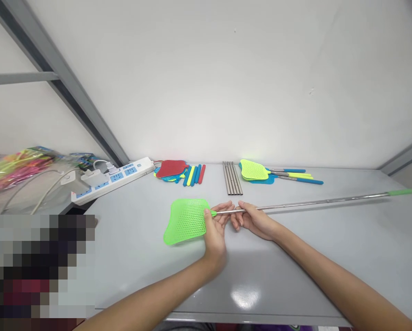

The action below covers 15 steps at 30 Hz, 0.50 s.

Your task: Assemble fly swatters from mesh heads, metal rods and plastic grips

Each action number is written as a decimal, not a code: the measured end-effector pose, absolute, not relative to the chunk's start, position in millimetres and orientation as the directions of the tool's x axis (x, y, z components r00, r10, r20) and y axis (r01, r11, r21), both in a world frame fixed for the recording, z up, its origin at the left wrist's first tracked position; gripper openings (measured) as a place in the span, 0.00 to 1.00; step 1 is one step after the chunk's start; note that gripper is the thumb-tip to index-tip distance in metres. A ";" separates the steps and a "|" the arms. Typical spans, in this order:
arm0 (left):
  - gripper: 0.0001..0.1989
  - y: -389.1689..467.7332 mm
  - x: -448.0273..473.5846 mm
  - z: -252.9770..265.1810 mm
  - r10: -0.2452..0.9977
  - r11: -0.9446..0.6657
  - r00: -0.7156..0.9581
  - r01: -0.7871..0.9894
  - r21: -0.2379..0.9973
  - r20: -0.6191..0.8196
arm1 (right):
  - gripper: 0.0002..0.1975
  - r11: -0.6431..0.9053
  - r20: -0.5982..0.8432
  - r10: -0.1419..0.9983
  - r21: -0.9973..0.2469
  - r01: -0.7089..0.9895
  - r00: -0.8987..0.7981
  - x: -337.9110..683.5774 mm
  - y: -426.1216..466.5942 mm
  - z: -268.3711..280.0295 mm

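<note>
A green fly swatter (pixel 187 221) with a long metal telescopic rod (pixel 305 203) lies across both hands, its rod drawn out to the right and ending in a green grip (pixel 401 192). My left hand (pixel 217 232) holds it where the perforated head meets the rod, thumb on top and the other fingers underneath. Close beside it, my right hand (pixel 254 219) pinches the rod between thumb and fingers. Behind the hands lie several bare metal tubes (pixel 232 178) side by side. To their right rest several folded-up swatters with a yellow head (pixel 254 170) on top.
At the back left are a red swatter head (pixel 172 168) on blue ones and several coloured grips (pixel 194 175). A white power strip (pixel 112 180) with plugs and cables stands further left, near bagged colourful items (pixel 19 168). A wall rises behind the grey table (pixel 261 280).
</note>
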State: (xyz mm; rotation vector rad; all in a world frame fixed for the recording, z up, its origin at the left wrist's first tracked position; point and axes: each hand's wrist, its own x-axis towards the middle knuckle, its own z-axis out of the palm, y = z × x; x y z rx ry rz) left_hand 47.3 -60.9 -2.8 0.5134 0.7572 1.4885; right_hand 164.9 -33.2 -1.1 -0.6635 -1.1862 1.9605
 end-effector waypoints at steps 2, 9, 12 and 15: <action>0.19 -61.2 47.0 -3.8 0.990 0.041 -0.068 -0.706 0.707 -0.125 | 0.24 -0.352 -0.086 0.778 -0.880 -0.318 -0.622 164.1 -35.3 -0.6; 0.19 -63.4 46.1 -0.2 0.978 0.088 -0.067 -0.721 0.687 -0.196 | 0.21 -0.551 -0.183 0.645 -0.784 -0.286 -0.742 165.0 -38.8 1.3; 0.20 -66.5 46.4 3.5 0.971 0.114 -0.068 -0.709 0.696 -0.228 | 0.20 -0.629 -0.217 0.571 -0.736 -0.252 -0.792 167.6 -38.6 -0.3; 0.21 -68.7 47.1 4.0 0.966 0.145 -0.056 -0.689 0.710 -0.252 | 0.21 -0.644 -0.229 0.547 -0.730 -0.229 -0.805 168.3 -38.2 -2.9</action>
